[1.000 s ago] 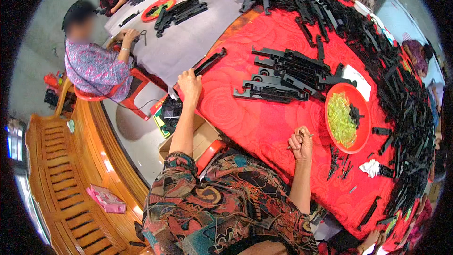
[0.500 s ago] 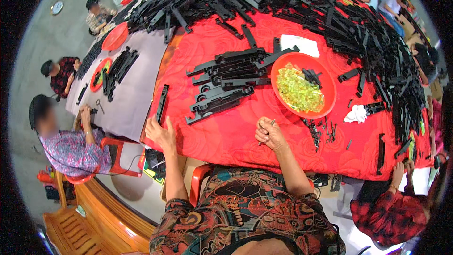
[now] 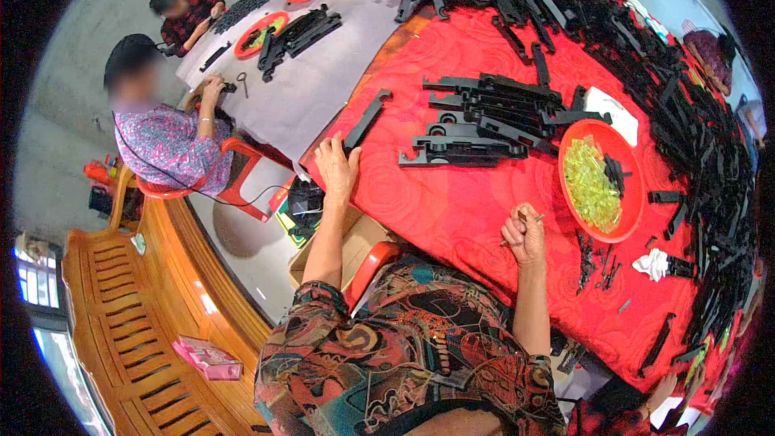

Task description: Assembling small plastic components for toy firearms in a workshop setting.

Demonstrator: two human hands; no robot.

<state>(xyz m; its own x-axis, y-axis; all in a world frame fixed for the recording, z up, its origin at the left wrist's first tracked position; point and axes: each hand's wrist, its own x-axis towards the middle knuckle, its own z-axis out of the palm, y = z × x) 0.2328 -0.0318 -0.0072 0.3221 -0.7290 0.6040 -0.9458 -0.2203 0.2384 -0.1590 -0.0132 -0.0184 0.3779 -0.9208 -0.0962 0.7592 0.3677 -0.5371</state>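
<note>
My left hand (image 3: pixel 336 168) lies at the red table's left edge, fingers spread, holding nothing that I can see. Its fingertips are beside the near end of a single long black plastic piece (image 3: pixel 369 119). My right hand (image 3: pixel 525 236) is closed around a thin dark metal rod whose ends stick out of the fist; its exact kind is unclear. Beyond my hands, several similar black plastic pieces (image 3: pixel 464 143) lie in a stack. To the right of that stack stands a red bowl (image 3: pixel 632 211) of small yellow-green clear pieces (image 3: pixel 592 186), with a few black bits on top.
Black parts (image 3: pixel 670 125) heap along the far and right side. Small dark pins (image 3: pixel 607 270), a crumpled white tissue (image 3: pixel 651 265) and a folded white cloth (image 3: pixel 611 115) lie near the bowl. A co-worker (image 3: pixel 173 141) sits left at a grey-covered table (image 3: pixel 323 73); a wooden bench (image 3: pixel 153 307) stands behind.
The view has turned left, so the table contents appear farther right and more of the bench shows. My left hand remains beside the single black piece; my right still grips the rod.
</note>
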